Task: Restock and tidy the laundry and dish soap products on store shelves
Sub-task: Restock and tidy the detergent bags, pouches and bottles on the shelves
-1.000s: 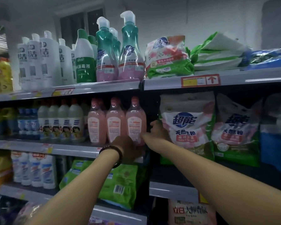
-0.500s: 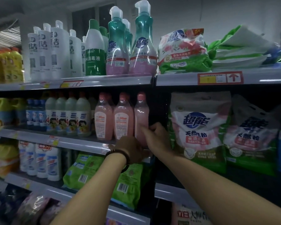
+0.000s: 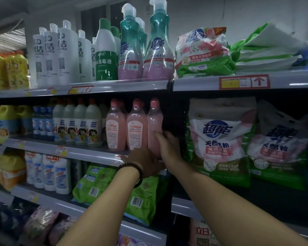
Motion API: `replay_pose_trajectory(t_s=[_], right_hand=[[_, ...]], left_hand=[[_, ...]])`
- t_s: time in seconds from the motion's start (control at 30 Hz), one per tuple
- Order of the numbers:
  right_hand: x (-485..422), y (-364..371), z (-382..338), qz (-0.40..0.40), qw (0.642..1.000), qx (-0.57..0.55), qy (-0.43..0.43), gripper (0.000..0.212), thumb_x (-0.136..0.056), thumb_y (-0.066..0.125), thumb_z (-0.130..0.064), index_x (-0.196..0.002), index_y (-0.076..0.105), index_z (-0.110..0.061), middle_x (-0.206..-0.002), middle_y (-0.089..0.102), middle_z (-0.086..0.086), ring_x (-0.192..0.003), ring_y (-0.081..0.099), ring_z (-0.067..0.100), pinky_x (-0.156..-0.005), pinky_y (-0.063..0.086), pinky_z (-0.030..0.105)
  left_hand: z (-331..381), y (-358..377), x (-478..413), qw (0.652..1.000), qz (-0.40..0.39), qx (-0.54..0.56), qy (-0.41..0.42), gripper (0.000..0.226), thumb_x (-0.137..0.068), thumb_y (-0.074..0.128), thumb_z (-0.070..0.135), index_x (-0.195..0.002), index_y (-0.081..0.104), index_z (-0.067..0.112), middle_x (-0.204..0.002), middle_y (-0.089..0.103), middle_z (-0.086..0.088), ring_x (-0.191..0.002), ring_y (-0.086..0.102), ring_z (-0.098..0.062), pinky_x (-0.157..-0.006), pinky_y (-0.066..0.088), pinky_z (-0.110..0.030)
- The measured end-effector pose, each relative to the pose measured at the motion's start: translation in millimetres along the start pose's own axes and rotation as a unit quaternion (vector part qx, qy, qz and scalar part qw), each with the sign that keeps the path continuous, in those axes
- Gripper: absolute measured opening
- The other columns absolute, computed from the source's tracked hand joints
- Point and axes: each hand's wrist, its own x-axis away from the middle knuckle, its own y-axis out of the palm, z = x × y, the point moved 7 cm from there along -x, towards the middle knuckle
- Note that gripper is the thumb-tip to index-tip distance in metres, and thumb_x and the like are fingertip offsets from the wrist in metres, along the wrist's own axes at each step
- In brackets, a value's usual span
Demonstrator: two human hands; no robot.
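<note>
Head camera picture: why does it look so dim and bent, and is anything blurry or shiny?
In the head view the light is dim and bluish, with deep shadow under the top shelf; the wide lens bows that shelf's edge; the teal pump bottles carry glare streaks; the packs at lower left are blurred; the left hand and right hand at the pink bottle look sharper.

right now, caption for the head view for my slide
Left hand and right hand hold the rightmost pink bottle on the shelf

A shop — price-tagged shelves (image 3: 203, 84) of detergent bottles (image 3: 158, 55).
</note>
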Motion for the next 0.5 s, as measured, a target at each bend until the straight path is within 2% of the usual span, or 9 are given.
replay_pose_trajectory(t_s=[0.07, 0.17, 0.23, 0.3, 0.37, 0.4, 0.43, 0.47, 0.5], right_hand=[[-2.0, 2.2, 3.9, -0.014, 1.000, -0.012, 0.019, 0.072, -0.063, 0.066, -0.070, -0.122, 0.071, -0.029, -0.115, 0.074, 0.002, -0.100, 0.074, 0.023, -0.085, 0.061, 0.042], [-3.5, 1.1, 9.1, -0.006, 0.999, -0.021, 0.045, 0.079, -0.059, 0.070, -0.071, -0.124, 0.065, -0.027, -0.110, 0.076, 0.000, -0.096, 0.074, 0.022, -0.081, 0.060, 0.039], [-3.4, 2.0, 10.5, 0.006, 0.999, 0.004, 0.050, 0.082, -0.053, 0.074, -0.077, -0.120, 0.060, -0.031, -0.110, 0.073, -0.003, -0.097, 0.072, 0.022, -0.087, 0.061, 0.044], [-2.3, 2.0, 7.6, 0.033, 0.998, 0.034, 0.037, 0.091, -0.046, 0.078, -0.083, -0.119, 0.059, -0.033, -0.113, 0.071, -0.005, -0.099, 0.071, 0.020, -0.090, 0.061, 0.045], [-0.9, 0.0, 2.5, 0.077, 0.993, 0.091, 0.015, 0.106, -0.039, 0.076, -0.091, -0.123, 0.061, -0.028, -0.117, 0.068, -0.005, -0.104, 0.068, 0.021, -0.090, 0.061, 0.044], [0.0, -1.0, 0.0, 0.102, 0.987, 0.124, 0.005, 0.110, -0.038, 0.073, -0.094, -0.123, 0.061, -0.026, -0.117, 0.066, -0.003, -0.105, 0.067, 0.022, -0.089, 0.061, 0.044], [1.0, -1.7, -1.3, 0.125, 0.981, 0.150, -0.005, 0.111, -0.038, 0.071, -0.095, -0.123, 0.060, -0.024, -0.118, 0.064, -0.002, -0.105, 0.066, 0.023, -0.086, 0.061, 0.043], [1.8, -2.1, -1.7, 0.144, 0.976, 0.161, -0.013, 0.111, -0.039, 0.069, -0.096, -0.122, 0.059, -0.024, -0.117, 0.063, -0.001, -0.104, 0.066, 0.023, -0.083, 0.061, 0.043], [2.8, -2.4, -1.5, 0.159, 0.974, 0.157, -0.020, 0.108, -0.042, 0.067, -0.097, -0.122, 0.057, -0.024, -0.115, 0.062, -0.002, -0.100, 0.066, 0.022, -0.077, 0.062, 0.041]], left_hand=[[-1.0, 0.6, 1.1, 1.000, 0.000, 0.009, -0.005, 0.043, -0.087, 0.067, 0.059, -0.060, 0.068, 0.025, -0.077, 0.076, -0.001, -0.080, 0.074, -0.021, -0.087, 0.062, -0.039], [-2.6, 0.9, 3.9, 1.000, -0.002, 0.021, -0.018, 0.045, -0.087, 0.066, 0.060, -0.068, 0.076, 0.021, -0.075, 0.076, 0.001, -0.080, 0.073, -0.020, -0.091, 0.060, -0.041], [-2.9, 2.9, 6.0, 0.999, -0.014, 0.032, -0.024, 0.047, -0.088, 0.061, 0.059, -0.069, 0.078, 0.019, -0.069, 0.077, 0.006, -0.074, 0.074, -0.015, -0.093, 0.059, -0.040], [-4.6, 10.3, 7.7, 0.997, -0.059, 0.034, -0.033, 0.052, -0.087, 0.052, 0.060, -0.071, 0.079, 0.018, -0.067, 0.077, 0.008, -0.071, 0.075, -0.012, -0.089, 0.056, -0.040], [-8.9, 27.7, 13.6, 0.987, -0.139, 0.054, -0.054, 0.060, -0.095, 0.042, 0.061, -0.071, 0.076, 0.018, -0.065, 0.076, 0.007, -0.074, 0.077, -0.012, -0.081, 0.049, -0.037], [-12.2, 36.8, 16.4, 0.984, -0.159, 0.049, -0.060, 0.069, -0.098, 0.034, 0.065, -0.069, 0.075, 0.019, -0.065, 0.076, 0.007, -0.076, 0.077, -0.010, -0.091, 0.042, -0.041], [-15.6, 42.7, 17.8, 0.986, -0.156, 0.018, -0.057, 0.073, -0.096, 0.026, 0.069, -0.069, 0.076, 0.023, -0.065, 0.076, 0.010, -0.080, 0.076, -0.008, -0.109, 0.026, -0.056], [-18.2, 44.1, 17.9, 0.990, -0.126, -0.038, -0.042, 0.068, -0.090, 0.025, 0.069, -0.071, 0.076, 0.028, -0.067, 0.076, 0.012, -0.086, 0.074, -0.008, -0.112, -0.003, -0.073], [-19.9, 44.6, 16.6, 0.991, -0.091, -0.093, -0.027, 0.054, -0.083, 0.029, 0.064, -0.075, 0.074, 0.036, -0.071, 0.076, 0.013, -0.090, 0.071, -0.008, -0.098, -0.025, -0.081]])
